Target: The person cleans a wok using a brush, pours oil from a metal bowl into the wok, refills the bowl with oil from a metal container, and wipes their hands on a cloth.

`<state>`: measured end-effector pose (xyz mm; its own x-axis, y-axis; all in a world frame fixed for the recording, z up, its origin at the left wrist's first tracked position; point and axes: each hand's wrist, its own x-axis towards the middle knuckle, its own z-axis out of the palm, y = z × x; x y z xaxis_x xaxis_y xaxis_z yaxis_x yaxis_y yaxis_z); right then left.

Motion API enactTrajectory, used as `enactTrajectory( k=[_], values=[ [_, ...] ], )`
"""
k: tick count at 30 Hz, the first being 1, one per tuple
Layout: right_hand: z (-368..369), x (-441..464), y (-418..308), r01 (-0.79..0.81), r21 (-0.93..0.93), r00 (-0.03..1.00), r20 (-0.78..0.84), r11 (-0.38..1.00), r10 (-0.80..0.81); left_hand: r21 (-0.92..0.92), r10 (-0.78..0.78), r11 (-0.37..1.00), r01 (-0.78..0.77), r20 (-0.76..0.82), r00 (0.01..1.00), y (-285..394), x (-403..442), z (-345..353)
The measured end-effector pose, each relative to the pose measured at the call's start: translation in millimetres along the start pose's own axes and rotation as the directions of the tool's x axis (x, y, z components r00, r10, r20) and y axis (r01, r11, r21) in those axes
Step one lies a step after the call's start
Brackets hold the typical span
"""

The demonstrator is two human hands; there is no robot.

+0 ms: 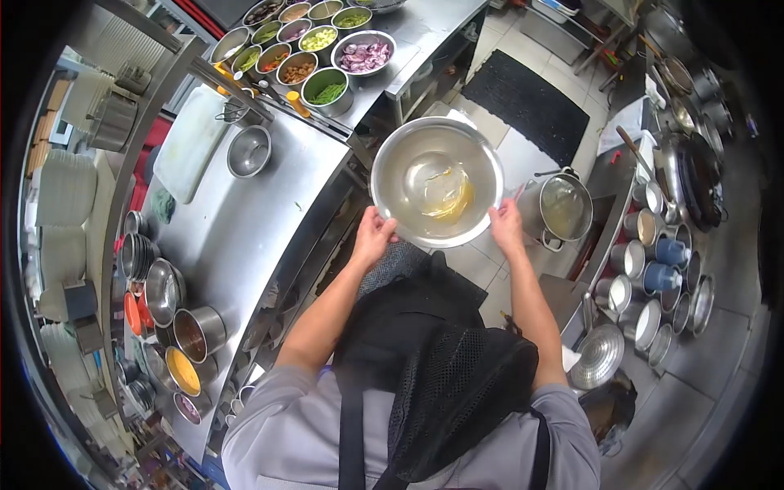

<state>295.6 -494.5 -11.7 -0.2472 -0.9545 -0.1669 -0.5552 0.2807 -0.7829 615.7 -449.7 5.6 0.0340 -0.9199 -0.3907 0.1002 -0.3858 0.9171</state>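
A large steel bowl [400,200] is held out in front of my body, over the floor between the counters. A little yellowish liquid or oil [451,196] lies in its bottom. My left hand [376,237] grips the rim at the lower left, fingers closed on it. On the right side of the rim, my right hand [506,222] holds on with its fingers closed. Just right of that hand stands a tall pot [563,208] with cloudy liquid inside.
Left, a steel counter [245,237] bears a white cutting board [192,147], a small bowl [249,151] and stacked pans. Ingredient bowls [363,55] stand at the top. A black mat [527,106] lies on the floor. Containers [645,322] and a wok [690,184] are at the right.
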Motion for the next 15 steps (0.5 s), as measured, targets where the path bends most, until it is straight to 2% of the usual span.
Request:
enactTrajectory(
  k=[2, 4, 5, 7, 8, 9, 10, 12, 14, 15],
  values=[
    [14, -11, 6, 0.055, 0.041, 0.997, 0.043, 0.998, -0.057, 0.010, -0.002, 1.000, 0.003, -0.076, 0.997, -4, -19, -9],
    [15, -22, 15, 0.098, 0.048, 0.990, 0.096, 0.994, -0.102, 0.071, -0.036, 0.997, 0.042, -0.078, 0.996, -12, -38, -8],
    [7, -18, 17, 0.060, 0.058, 0.991, 0.115, 0.996, -0.066, 0.094, -0.054, 0.994, 0.062, -0.083, 0.995, -14, -42, -5],
    [-20, -6, 22, -0.015, 0.072, 0.988, 0.156, 0.997, 0.004, -0.002, -0.100, 0.995, 0.100, -0.063, 0.993, -7, -36, 23],
    [-31, 7, 21, 0.023, 0.021, 0.989, 0.143, 1.000, -0.026, -0.017, -0.129, 0.992, 0.128, -0.044, 0.991, 1, -26, 37],
    [-42, 27, 19, 0.060, -0.032, 0.990, 0.127, 0.998, -0.055, -0.067, -0.102, 0.993, 0.100, -0.029, 0.994, -6, -9, 46],
    [-48, 44, 16, 0.094, -0.086, 0.990, 0.110, 0.992, -0.084, -0.023, -0.065, 0.998, 0.064, -0.031, 0.997, -11, 7, 51],
    [-36, 67, 19, 0.119, -0.040, 0.989, 0.099, 0.992, -0.115, -0.047, -0.057, 0.997, 0.054, -0.061, 0.996, -6, 24, 56],
    [-11, 72, 21, 0.101, 0.027, 0.986, 0.130, 0.995, -0.104, 0.017, -0.059, 0.998, 0.062, -0.144, 0.988, -5, 21, 46],
    [-3, 63, 23, 0.156, 0.000, 0.974, 0.167, 0.988, -0.153, 0.041, -0.026, 0.999, 0.034, -0.177, 0.984, -6, 12, 39]
  ],
)
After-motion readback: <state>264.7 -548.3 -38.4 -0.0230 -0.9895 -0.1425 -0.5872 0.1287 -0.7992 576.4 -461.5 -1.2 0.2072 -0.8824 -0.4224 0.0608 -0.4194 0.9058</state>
